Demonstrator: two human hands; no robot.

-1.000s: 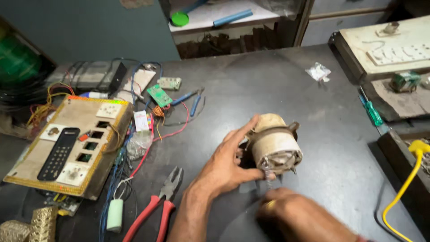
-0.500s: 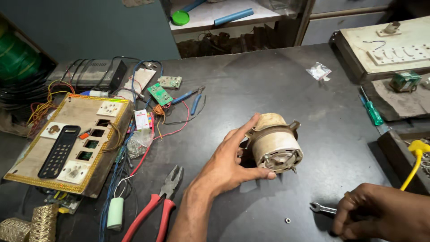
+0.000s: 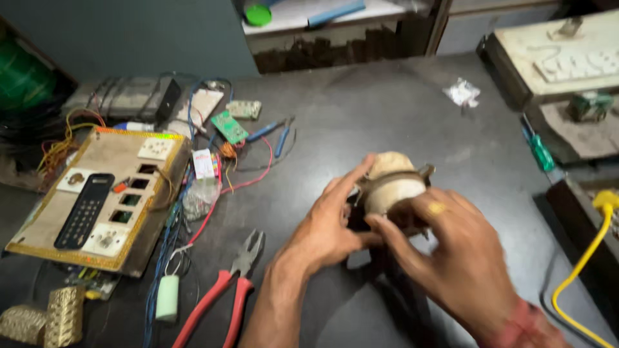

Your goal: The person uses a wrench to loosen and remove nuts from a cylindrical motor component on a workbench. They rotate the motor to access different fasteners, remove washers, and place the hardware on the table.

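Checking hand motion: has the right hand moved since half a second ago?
Yes. The right hand has come up from the table's near edge onto the small motor, which the left hand steadies.

Two bare forearms are showing from the bottom edge, with no sleeves reaching into view; the left hand (image 3: 325, 229) is wearing nothing, no ring, no band, no glove; the right hand (image 3: 451, 248) is wearing a gold ring (image 3: 436, 208) on one finger, its top looking flat and rounded; a red band (image 3: 525, 322) is circling the right wrist, looking like wound thread or cloth, though motion blur is hiding its detail; the right hand is blurring in the head view, so nails and finer marks are not showing clearly; the left forearm is showing a slim wrist and a bare arm down to the frame edge.
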